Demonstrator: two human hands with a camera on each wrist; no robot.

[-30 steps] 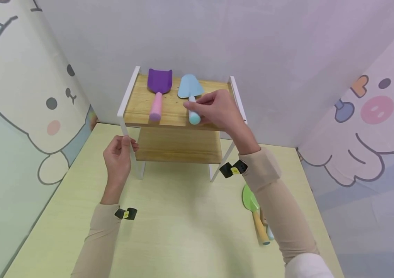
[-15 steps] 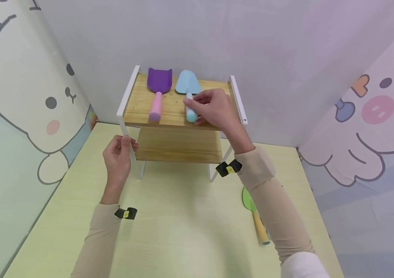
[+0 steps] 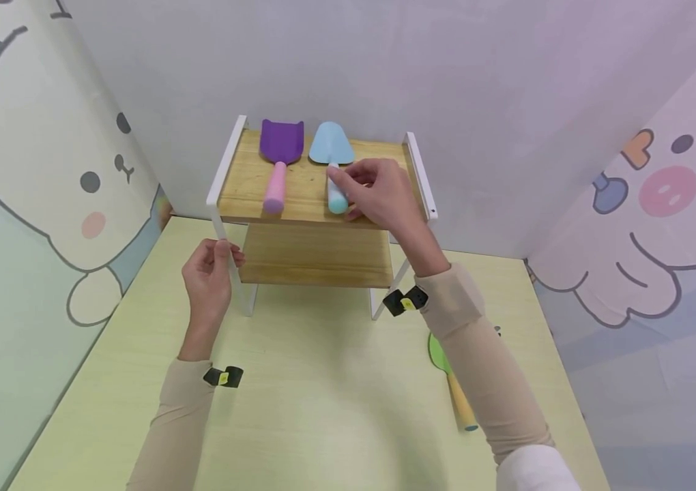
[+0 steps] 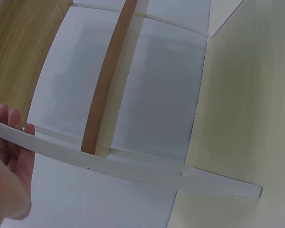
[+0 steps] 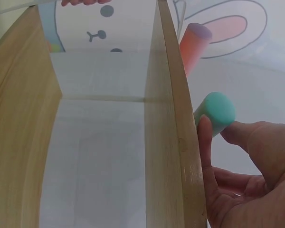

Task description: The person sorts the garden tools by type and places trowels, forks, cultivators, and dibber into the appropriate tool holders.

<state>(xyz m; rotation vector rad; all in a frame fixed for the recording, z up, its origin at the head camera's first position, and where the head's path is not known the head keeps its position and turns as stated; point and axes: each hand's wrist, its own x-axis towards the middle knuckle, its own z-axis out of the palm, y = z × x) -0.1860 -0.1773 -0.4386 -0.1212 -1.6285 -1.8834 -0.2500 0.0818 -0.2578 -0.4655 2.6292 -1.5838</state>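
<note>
A light blue toy shovel [image 3: 331, 144] lies on the top board of a small two-tier shelf [image 3: 317, 254], its blade toward the back wall. My right hand [image 3: 379, 191] pinches its pale handle between thumb and fingers. The handle's turquoise end [image 5: 220, 110] shows at the board's front edge in the right wrist view. To the left lies a purple toy shovel [image 3: 282, 142] with a pink handle, roughly parallel to the blue one. Lower down, my left hand [image 3: 209, 276] grips the shelf's white left leg [image 4: 61, 151], its fingers curled behind the bar in the left wrist view.
On the table [image 3: 299, 409] at the right lies a green toy shovel [image 3: 439, 353] with a yellow handle, partly covered by my right forearm. A grey wall [image 3: 348, 68] stands close behind the shelf. Cartoon-printed panels [image 3: 78, 204] border both sides.
My right hand has shifted the blue shovel slightly back and left, nearer the purple one, and its thumb has moved a little up the handle. My left hand has stayed on the leg.
</note>
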